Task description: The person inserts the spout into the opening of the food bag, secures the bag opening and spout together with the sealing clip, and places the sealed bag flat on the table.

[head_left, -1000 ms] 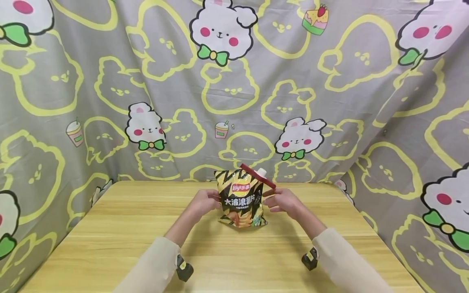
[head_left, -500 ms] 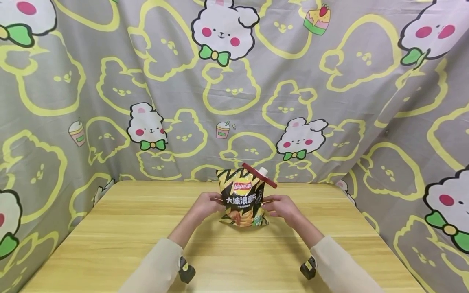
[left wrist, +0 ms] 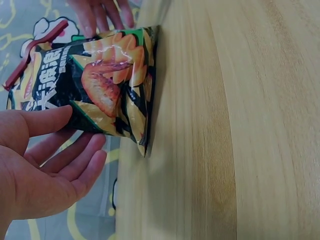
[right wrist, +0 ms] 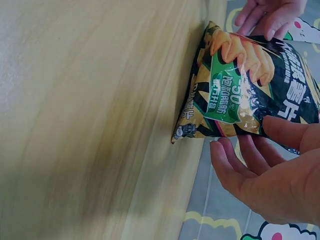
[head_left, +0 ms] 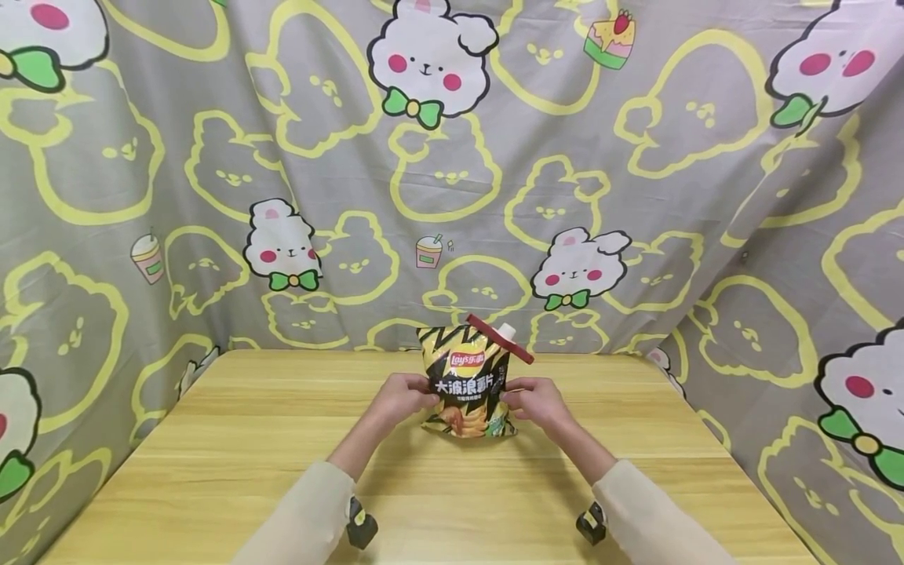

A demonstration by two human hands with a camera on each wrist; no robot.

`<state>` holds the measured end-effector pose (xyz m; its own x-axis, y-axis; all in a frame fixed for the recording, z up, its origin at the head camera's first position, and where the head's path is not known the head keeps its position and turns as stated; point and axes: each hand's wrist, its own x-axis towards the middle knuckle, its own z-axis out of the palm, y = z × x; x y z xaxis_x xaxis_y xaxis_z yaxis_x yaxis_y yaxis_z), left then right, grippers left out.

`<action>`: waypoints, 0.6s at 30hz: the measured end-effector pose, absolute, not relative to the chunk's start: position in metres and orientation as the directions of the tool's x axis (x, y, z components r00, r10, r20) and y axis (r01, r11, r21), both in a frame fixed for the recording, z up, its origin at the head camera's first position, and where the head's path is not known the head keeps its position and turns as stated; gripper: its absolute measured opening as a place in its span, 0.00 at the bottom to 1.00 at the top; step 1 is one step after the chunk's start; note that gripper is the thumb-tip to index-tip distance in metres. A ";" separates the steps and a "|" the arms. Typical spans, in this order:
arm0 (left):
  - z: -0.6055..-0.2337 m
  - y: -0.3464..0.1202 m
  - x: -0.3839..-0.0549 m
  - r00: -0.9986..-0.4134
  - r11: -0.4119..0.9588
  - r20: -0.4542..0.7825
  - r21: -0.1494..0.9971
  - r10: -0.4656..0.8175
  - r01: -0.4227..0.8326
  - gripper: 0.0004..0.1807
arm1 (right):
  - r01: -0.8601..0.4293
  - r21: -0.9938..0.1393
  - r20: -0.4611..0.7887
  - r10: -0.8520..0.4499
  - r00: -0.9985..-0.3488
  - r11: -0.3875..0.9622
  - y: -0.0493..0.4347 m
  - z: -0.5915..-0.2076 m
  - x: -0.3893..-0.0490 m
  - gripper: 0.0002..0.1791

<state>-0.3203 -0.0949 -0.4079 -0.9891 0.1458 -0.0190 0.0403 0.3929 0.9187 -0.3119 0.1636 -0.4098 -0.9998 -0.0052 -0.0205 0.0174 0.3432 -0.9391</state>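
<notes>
A black and yellow Lay's chip bag (head_left: 464, 392) stands upright on the wooden table. Across its top right corner runs a slanted red bag clip (head_left: 487, 331) with a white cap (head_left: 506, 332). My left hand (head_left: 404, 397) holds the bag's left side, its thumb (left wrist: 52, 120) on the front and its fingers at the edge and behind. On the opposite side my right hand (head_left: 540, 400) grips in the same way, with the thumb (right wrist: 285, 131) over the printed front. Parts of the fingers are hidden behind the bag.
The wooden table (head_left: 452, 502) reaches back to a grey curtain (head_left: 339, 180) printed with white rabbits and yellow outlines. More curtain hangs at both sides. Black wrist devices (head_left: 362, 526) sit below both sleeves.
Both hands have come in against the bag's sides, and the thumbs now lie over its front. The bag and its clip have hardly moved.
</notes>
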 end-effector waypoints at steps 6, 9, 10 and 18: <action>-0.408 -0.097 -0.320 -0.990 0.418 -0.007 0.907 0.141 0.053 0.15 | 0.016 -0.936 -0.005 0.032 -0.999 0.351 0.161 -0.410 -0.311 0.15; -0.406 -0.097 -0.320 -0.990 0.411 -0.007 0.910 0.142 0.052 0.13 | 0.023 -0.936 -0.011 0.037 -0.999 0.351 0.160 -0.409 -0.311 0.14; -0.406 -0.097 -0.320 -0.990 0.406 -0.008 0.912 0.143 0.052 0.13 | 0.023 -0.936 -0.012 0.034 -0.999 0.352 0.160 -0.408 -0.311 0.14; -0.399 -0.098 -0.319 -0.989 0.391 -0.031 0.920 0.142 0.027 0.13 | 0.064 -0.945 -0.063 0.015 -0.998 0.320 0.159 -0.402 -0.311 0.13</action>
<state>-0.3190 -0.0980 -0.3990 -0.9894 0.1417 -0.0310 0.0273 0.3914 0.9198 -0.3114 0.1589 -0.4022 -0.9979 0.0152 -0.0629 0.0645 0.3197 -0.9453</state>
